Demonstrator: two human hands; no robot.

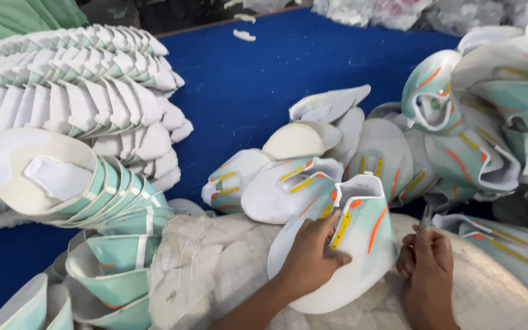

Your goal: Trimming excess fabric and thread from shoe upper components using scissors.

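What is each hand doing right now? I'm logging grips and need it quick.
Left hand: closed on the mint-and-white shoe upper, gripping its edge.
Right hand: closed around a small thin tool; what kind cannot be told.

I am seeing a mint-and-white shoe upper [355,244] with yellow and orange stripes lying flat on the white sack-covered surface [215,269], its opening pointing away.
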